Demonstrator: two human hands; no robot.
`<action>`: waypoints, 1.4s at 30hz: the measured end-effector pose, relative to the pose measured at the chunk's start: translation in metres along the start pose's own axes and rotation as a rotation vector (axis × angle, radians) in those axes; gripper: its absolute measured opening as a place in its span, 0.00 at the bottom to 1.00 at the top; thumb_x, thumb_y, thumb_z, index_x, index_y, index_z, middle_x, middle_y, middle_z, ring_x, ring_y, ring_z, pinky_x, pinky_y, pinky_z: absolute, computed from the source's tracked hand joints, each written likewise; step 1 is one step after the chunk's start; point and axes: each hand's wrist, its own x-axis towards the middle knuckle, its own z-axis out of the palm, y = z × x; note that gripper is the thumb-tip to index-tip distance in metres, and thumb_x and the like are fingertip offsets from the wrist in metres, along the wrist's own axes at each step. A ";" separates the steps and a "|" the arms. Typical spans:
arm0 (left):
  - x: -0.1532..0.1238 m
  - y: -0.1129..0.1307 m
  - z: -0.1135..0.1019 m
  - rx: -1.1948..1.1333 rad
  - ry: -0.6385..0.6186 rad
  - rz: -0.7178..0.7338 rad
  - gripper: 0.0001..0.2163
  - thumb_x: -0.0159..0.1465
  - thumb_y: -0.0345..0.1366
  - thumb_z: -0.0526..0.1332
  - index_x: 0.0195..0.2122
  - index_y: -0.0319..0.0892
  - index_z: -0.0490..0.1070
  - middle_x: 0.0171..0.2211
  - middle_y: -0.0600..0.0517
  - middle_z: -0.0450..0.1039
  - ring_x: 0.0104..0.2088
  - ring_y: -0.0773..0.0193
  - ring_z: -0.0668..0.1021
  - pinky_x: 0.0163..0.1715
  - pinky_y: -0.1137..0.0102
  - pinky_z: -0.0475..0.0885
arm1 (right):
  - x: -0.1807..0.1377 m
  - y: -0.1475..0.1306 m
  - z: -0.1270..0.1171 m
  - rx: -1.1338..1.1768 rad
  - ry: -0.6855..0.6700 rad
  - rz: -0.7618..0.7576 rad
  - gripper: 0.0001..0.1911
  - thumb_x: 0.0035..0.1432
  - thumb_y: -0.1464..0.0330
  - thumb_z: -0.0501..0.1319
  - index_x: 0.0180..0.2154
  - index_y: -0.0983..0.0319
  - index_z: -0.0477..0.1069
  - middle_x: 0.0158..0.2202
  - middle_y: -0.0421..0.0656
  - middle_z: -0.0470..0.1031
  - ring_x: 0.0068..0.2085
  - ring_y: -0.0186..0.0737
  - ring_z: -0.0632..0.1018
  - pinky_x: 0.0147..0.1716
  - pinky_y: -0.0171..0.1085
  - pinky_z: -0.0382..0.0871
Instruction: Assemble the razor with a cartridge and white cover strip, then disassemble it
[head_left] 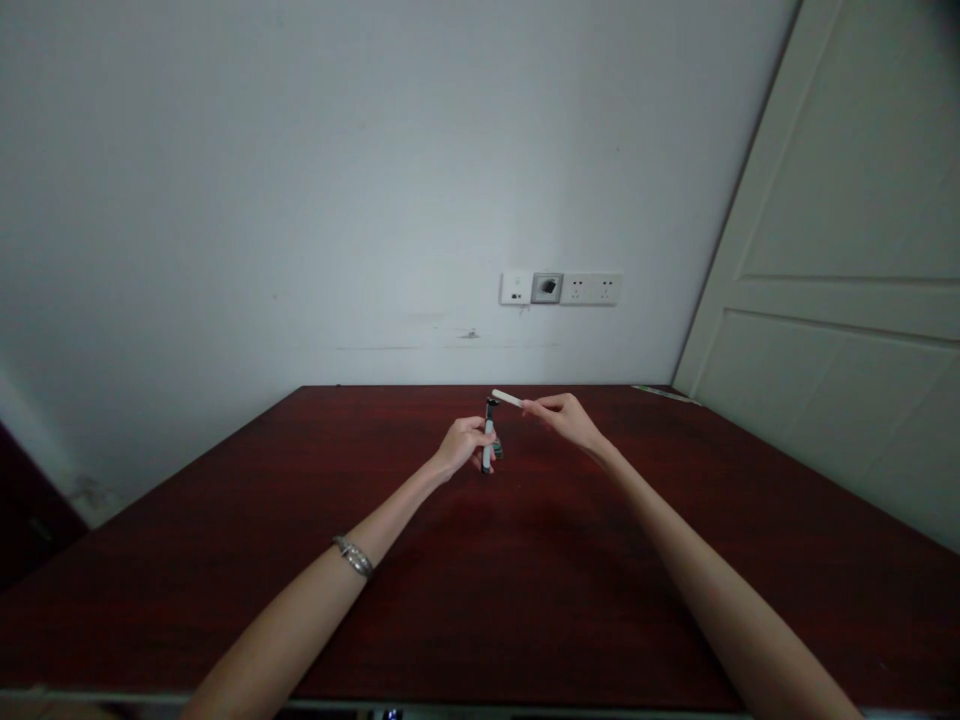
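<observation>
My left hand [461,445] is closed around a slim white stick with black ends [488,440], held nearly upright above the table. Its dark top bends toward the right, and a small dark greenish piece [499,449] shows beside it behind the fingers. Between the thumb and fingers of my right hand [564,415] is a short white bar [508,398], tilted with its far end up to the left. That end is close to the stick's dark top; whether the two touch or are joined I cannot tell. What kind of object this is stays too small to name.
The dark red wooden table [225,560] reaches back to a white wall [375,180]. Wall sockets [591,289] and a grey-framed plate [547,288] sit above its back edge. A pale panelled door [840,300] stands along the right side. A thin flat strip [667,394] lies at the back right corner.
</observation>
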 end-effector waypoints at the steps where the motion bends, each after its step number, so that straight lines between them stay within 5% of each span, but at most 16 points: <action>1: 0.000 0.000 0.000 0.001 -0.004 0.007 0.08 0.53 0.36 0.60 0.30 0.37 0.64 0.17 0.52 0.70 0.14 0.65 0.74 0.13 0.74 0.68 | 0.000 -0.001 0.000 0.004 -0.019 -0.010 0.27 0.53 0.51 0.53 0.27 0.67 0.77 0.17 0.39 0.64 0.21 0.30 0.61 0.22 0.31 0.52; 5: 0.000 0.002 0.000 0.010 -0.013 0.030 0.10 0.53 0.38 0.60 0.30 0.37 0.64 0.18 0.52 0.70 0.14 0.66 0.73 0.14 0.74 0.68 | 0.001 0.000 0.004 -0.050 -0.001 -0.026 0.26 0.53 0.51 0.53 0.25 0.67 0.76 0.18 0.40 0.67 0.22 0.31 0.63 0.23 0.31 0.52; 10: 0.000 0.002 -0.006 0.030 0.044 0.044 0.09 0.55 0.37 0.59 0.31 0.38 0.62 0.20 0.52 0.71 0.16 0.65 0.75 0.15 0.74 0.68 | 0.006 0.007 0.013 0.062 0.187 0.094 0.27 0.53 0.50 0.52 0.22 0.66 0.71 0.16 0.39 0.62 0.20 0.30 0.62 0.20 0.31 0.51; 15: 0.004 -0.002 -0.010 0.089 0.145 0.068 0.08 0.56 0.35 0.59 0.32 0.38 0.62 0.20 0.53 0.71 0.16 0.67 0.74 0.16 0.75 0.69 | 0.002 -0.007 0.025 0.608 -0.055 0.306 0.26 0.51 0.48 0.52 0.31 0.65 0.69 0.15 0.32 0.53 0.14 0.24 0.51 0.13 0.28 0.42; 18: 0.007 -0.006 -0.011 0.106 0.180 0.071 0.07 0.56 0.33 0.59 0.33 0.38 0.62 0.21 0.53 0.71 0.17 0.67 0.75 0.17 0.75 0.69 | -0.001 -0.022 0.036 0.748 -0.152 0.340 0.22 0.50 0.50 0.56 0.31 0.64 0.67 0.14 0.30 0.51 0.13 0.22 0.49 0.11 0.26 0.39; 27: 0.013 -0.018 -0.017 0.137 0.181 0.124 0.06 0.54 0.30 0.60 0.33 0.38 0.64 0.20 0.54 0.71 0.19 0.69 0.75 0.18 0.77 0.68 | -0.013 -0.024 0.069 0.767 -0.043 0.393 0.21 0.49 0.50 0.56 0.26 0.62 0.61 0.12 0.29 0.51 0.12 0.22 0.51 0.09 0.26 0.41; 33: 0.015 -0.024 -0.017 0.161 0.194 0.124 0.07 0.53 0.30 0.60 0.34 0.38 0.66 0.20 0.55 0.71 0.18 0.70 0.74 0.17 0.78 0.67 | -0.014 -0.031 0.064 0.770 0.056 0.405 0.20 0.49 0.51 0.57 0.26 0.62 0.61 0.12 0.29 0.51 0.11 0.22 0.52 0.09 0.25 0.41; 42: 0.021 -0.030 -0.026 0.165 0.156 0.195 0.07 0.53 0.30 0.61 0.32 0.38 0.65 0.21 0.54 0.71 0.22 0.66 0.76 0.20 0.74 0.70 | -0.036 -0.039 0.077 0.947 -0.033 0.494 0.22 0.47 0.49 0.58 0.27 0.62 0.60 0.13 0.27 0.50 0.12 0.21 0.49 0.09 0.24 0.40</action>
